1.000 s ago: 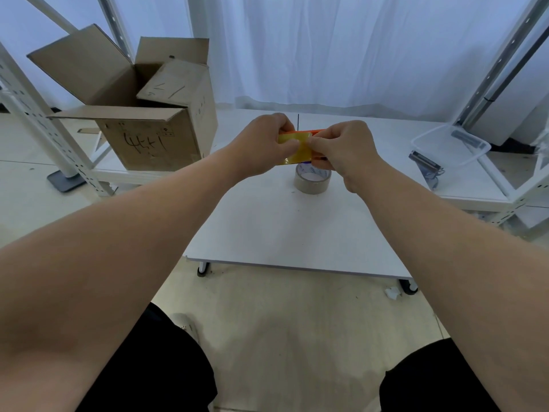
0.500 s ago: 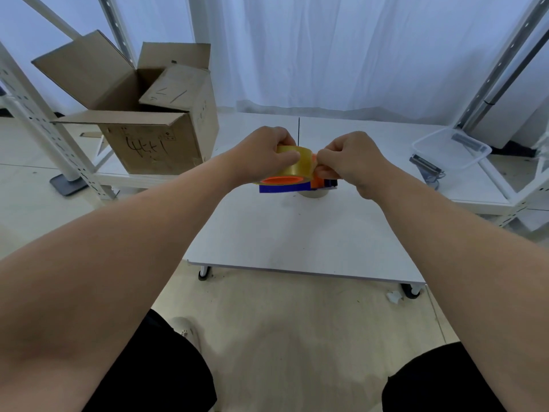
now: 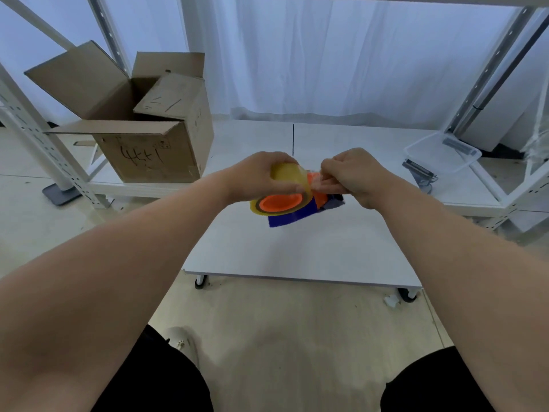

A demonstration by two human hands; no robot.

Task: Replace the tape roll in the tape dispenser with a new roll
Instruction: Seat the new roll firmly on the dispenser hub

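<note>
Both hands have dropped lower and tilted the dispenser since half a second ago, so the spare roll behind is now hidden. My left hand fingers clamp the yellowish tape roll on the orange-and-blue tape dispenser; my right hand pinches its far end. It hangs above the white table, mid-surface.

Dispenser tilted down; old roll now hidden behind hands.
</note>
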